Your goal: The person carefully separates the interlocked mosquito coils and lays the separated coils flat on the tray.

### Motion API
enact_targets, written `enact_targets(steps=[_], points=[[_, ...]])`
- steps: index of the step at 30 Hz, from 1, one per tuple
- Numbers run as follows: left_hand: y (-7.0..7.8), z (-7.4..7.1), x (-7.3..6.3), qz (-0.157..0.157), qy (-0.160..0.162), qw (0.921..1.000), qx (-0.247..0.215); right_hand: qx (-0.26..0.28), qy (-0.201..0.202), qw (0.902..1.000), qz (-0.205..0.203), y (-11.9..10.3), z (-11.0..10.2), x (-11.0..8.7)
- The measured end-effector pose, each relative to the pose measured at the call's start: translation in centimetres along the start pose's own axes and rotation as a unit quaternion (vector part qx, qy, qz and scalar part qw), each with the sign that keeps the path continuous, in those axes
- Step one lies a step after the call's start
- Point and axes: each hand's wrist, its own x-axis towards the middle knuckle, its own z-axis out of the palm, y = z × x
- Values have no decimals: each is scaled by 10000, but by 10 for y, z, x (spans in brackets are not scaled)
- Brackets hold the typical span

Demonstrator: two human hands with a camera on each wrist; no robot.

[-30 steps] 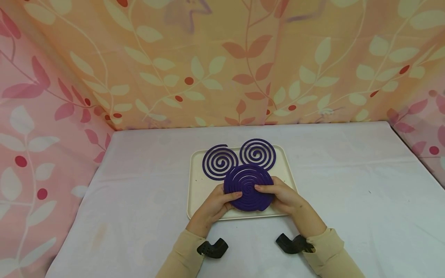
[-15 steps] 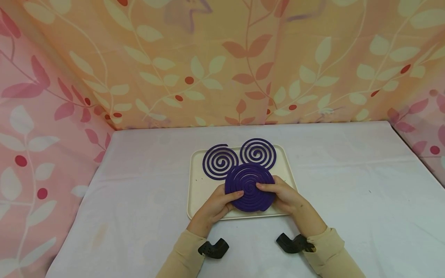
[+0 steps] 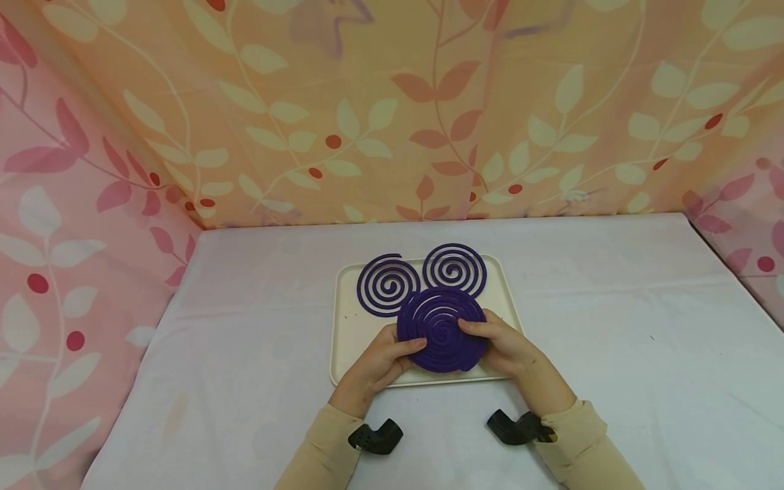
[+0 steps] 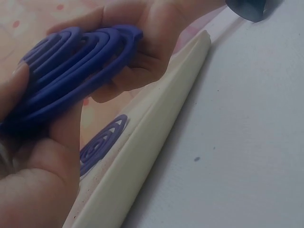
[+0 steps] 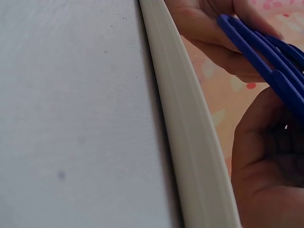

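Note:
Both hands hold a purple mosquito coil [image 3: 439,313], a dense round spiral, over the front of the cream tray [image 3: 352,347]. My left hand [image 3: 381,359] grips its left edge, thumb on top and fingers beneath. On the right edge my right hand [image 3: 507,346] pinches it the same way, the thumb reaching in over the windings. The left wrist view shows the coil [image 4: 80,66] tilted, its windings slightly spread apart. Two looser purple coils lie at the tray's back, one at left [image 3: 389,286] and another at right [image 3: 454,271]. The held coil overlaps both in the head view.
The tray lies on a white cloth-covered table [image 3: 245,354]. Small dark crumbs dot the tray. Floral curtains rise behind the table and at both sides. A black wrist device [image 3: 376,437] is on the left sleeve, another [image 3: 517,427] on the right.
The held coil has shifted slightly to the right. My right thumb has slid outward from near its centre toward the right edge. The two coils on the tray stay in place.

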Motion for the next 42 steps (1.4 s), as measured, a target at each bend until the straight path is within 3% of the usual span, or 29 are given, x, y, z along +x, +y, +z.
enact_targets(steps=[6, 13, 20, 30, 37, 42], points=[[0, -1, -1, -46, -70, 9996, 278, 83, -27, 9999, 87, -1, 1, 0], [-2, 1, 1, 100, 410, 9959, 797, -491, 534, 9971, 209, 0, 3, 2], [-2, 1, 2, 63, 696, 9932, 931, -1371, 1265, 9823, 195, 0, 6, 6], [-2, 1, 3, -56, 1046, 9896, 986, -2050, 1713, 9636, -38, 1, 9, 8], [-3, 1, 3, -110, 1109, 9890, 968, -2099, 1851, 9600, -62, 2, 11, 8], [-3, 1, 3, -78, 1123, 9886, 995, -2242, 2085, 9519, -121, 2, 13, 8]])
